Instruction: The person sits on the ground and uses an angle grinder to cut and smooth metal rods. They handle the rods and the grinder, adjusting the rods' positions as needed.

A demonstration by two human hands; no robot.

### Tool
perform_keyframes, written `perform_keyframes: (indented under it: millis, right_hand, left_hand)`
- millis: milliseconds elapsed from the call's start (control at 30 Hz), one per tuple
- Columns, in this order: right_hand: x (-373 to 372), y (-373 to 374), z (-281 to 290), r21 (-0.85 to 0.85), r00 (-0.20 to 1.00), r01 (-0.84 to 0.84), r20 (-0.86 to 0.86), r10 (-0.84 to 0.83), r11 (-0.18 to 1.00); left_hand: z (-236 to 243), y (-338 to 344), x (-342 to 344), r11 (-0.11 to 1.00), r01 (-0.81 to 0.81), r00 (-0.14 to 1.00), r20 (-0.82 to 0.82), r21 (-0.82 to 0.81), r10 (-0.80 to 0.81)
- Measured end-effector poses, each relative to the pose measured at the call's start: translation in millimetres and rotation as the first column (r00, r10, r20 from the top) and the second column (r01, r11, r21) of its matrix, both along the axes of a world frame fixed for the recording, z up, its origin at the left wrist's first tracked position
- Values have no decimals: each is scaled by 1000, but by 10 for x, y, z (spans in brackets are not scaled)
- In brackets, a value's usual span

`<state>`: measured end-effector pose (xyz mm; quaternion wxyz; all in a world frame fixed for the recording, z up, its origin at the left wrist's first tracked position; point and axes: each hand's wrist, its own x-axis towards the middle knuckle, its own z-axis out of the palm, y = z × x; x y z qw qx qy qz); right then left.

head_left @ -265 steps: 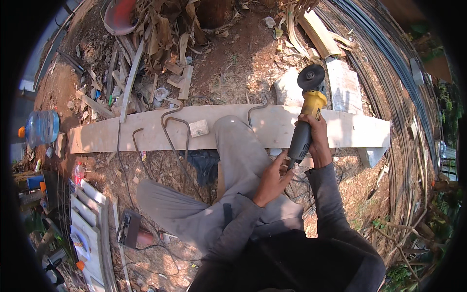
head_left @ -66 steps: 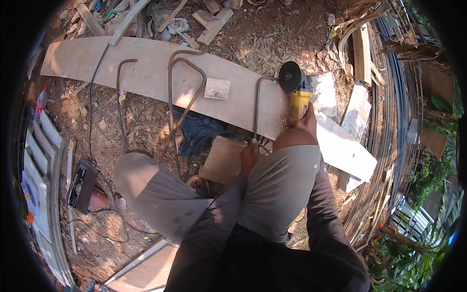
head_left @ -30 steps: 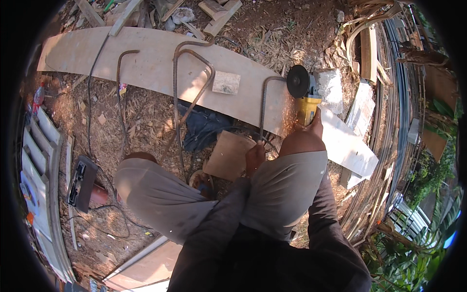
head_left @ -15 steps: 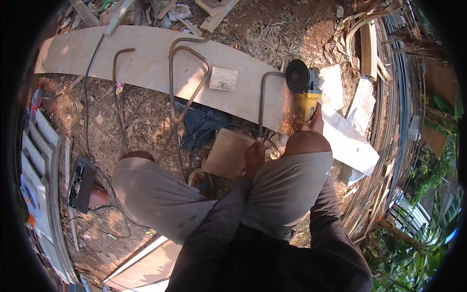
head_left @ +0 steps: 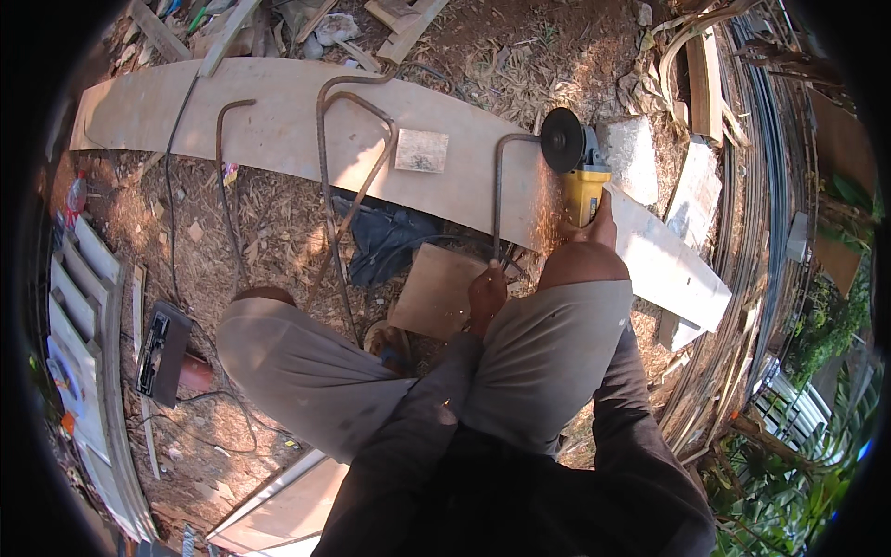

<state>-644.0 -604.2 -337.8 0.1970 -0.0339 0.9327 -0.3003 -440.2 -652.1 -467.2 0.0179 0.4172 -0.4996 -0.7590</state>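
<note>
Over the long board's (head_left: 278,116) right half, the yellow grinder (head_left: 583,195), in the right hand's (head_left: 603,226) firm grip, could kick if the bent rod (head_left: 498,195), clasped at its near end by the left hand (head_left: 484,297), twists against the disc (head_left: 561,141).

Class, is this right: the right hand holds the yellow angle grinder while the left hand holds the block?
Not quite: the head view shows the left hand holding a bent metal rod; the block lies on the board. The right hand does hold the yellow angle grinder.
</note>
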Motion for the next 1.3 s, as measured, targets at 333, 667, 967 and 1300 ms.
perform_keyframes:
  millis: [333, 667, 967, 1300]
  right_hand:
    - [-90, 129, -276, -218, 978, 188, 130, -162, 958]
    - [-37, 69, -47, 45, 1000, 7, 15, -7, 999]
    - [-63, 18, -53, 93, 999, 24, 39, -27, 995]
    - [-40, 22, -26, -9, 999, -30, -12, 30, 1000]
  left_hand:
    - [-96, 35, 8, 993, -21, 1000, 2, 112, 21]
    - [129, -74, -32, 996, -17, 1000, 25, 85, 15]
    - [26, 8, -22, 962, -97, 995, 13, 254, 97]
    - [91, -19, -30, 980, -64, 998, -2, 190, 66]
